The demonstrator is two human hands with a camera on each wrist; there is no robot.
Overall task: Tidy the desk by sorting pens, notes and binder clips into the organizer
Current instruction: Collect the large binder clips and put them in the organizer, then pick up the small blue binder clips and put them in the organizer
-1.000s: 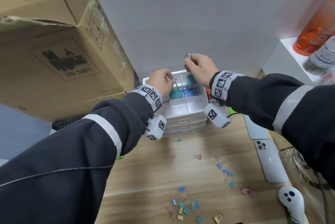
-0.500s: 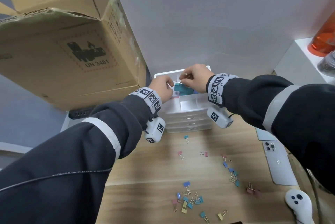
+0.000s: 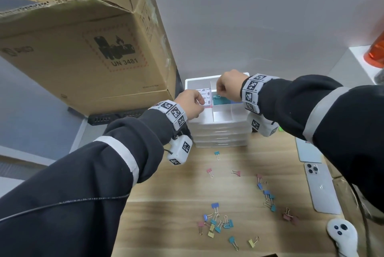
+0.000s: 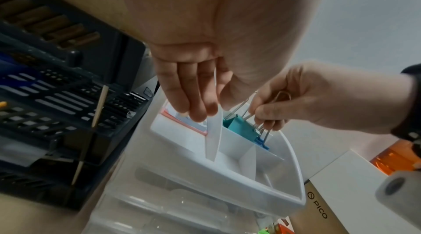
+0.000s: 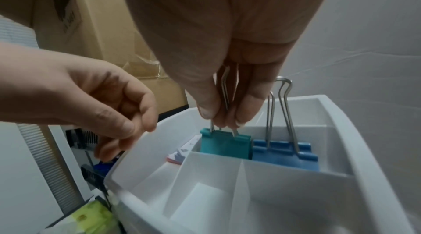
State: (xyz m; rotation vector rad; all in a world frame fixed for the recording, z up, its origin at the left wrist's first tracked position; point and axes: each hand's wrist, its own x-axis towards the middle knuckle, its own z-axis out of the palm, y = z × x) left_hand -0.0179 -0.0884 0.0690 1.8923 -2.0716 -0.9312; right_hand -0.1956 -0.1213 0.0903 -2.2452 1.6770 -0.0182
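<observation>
Right hand (image 5: 218,68) was pinched on the wire handles of a teal clip (image 5: 225,145), held upright in the organizer's (image 3: 220,130) back right compartment, just beside a blue clip (image 5: 286,153) standing in the same compartment. Left hand (image 3: 190,104) was at the organizer's left side; its fingers (image 4: 193,94) were curled against the white divider (image 4: 214,135), touching it, but whether it was gripped could not be told. Printed notes (image 3: 204,96) lay in the back left compartment, right by the left fingertips. Front compartments showed only white floor.

Organizer sat on a stack of clear drawers at the back of the bench (image 3: 176,194), against the wall, beside a cardboard box (image 3: 83,48). Small clips (image 3: 218,223) in blue, teal, pink and yellow were scattered loose on the bench, near the front edge and to the right. A phone (image 3: 320,188) lay face down at the right, a white controller (image 3: 340,234) near it.
</observation>
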